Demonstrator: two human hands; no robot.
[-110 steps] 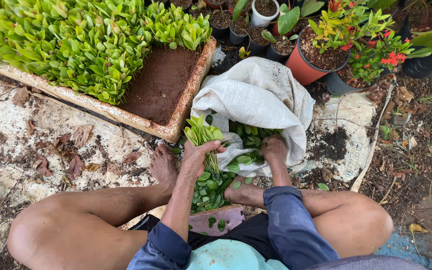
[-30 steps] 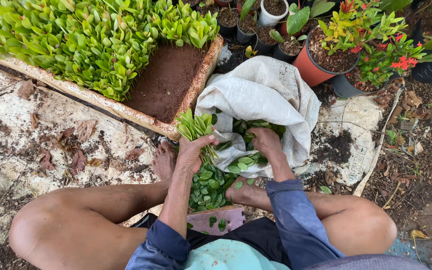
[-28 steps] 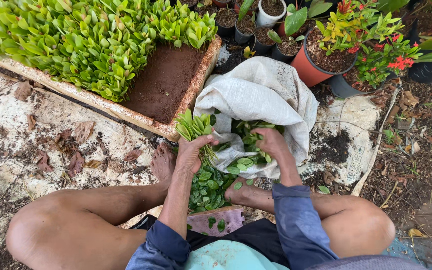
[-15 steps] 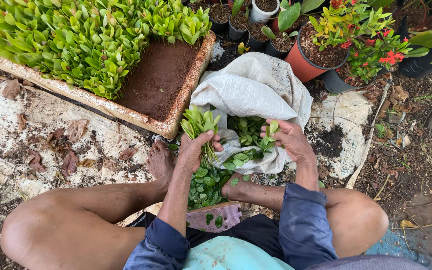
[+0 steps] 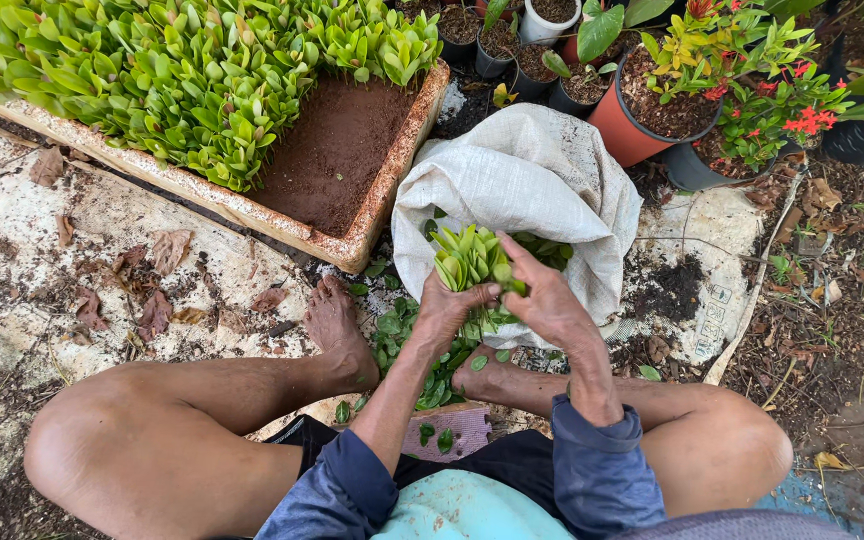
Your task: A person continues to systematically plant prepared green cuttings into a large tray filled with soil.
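Cuttings [image 5: 470,260], a bunch of short green leafy stems, sit upright in your left hand [image 5: 447,310], directly in front of the mouth of the white woven sack [image 5: 527,185]. Your left hand is clenched around the base of the bunch, leaf tips fanning upward. Your right hand [image 5: 547,300] meets the bunch from the sack's right side; its fingertips [image 5: 508,256] pinch at the leaves at the top of the bunch, so both hands grasp the same cuttings.

Nearest to you, on your side of the sack, your legs are folded, knees spread wide, with blue sleeves pushed up both forearms. A small purple cloth [image 5: 462,432] lies between your legs, with a few loose leaves on it. Your left foot [image 5: 337,325] rests on the ground just left of the sack's mouth; your right foot [image 5: 482,370] lies just below it. A pile of stripped leaves [image 5: 422,350] lies between the feet, touching the sack's lower edge.

Inside the sack's opening, behind the hands, more green cuttings show. Left of the sack and just beyond it stands a long planter box [image 5: 352,245]: its near end holds bare brown soil [image 5: 337,150], and the rest is packed with planted green cuttings [image 5: 192,70]. Dry brown leaves are scattered on the pale ground left of the sack.

Beyond the sack stand small black pots [image 5: 517,70] and, further right, an orange pot [image 5: 627,125] with a red-flowering plant [image 5: 782,100].
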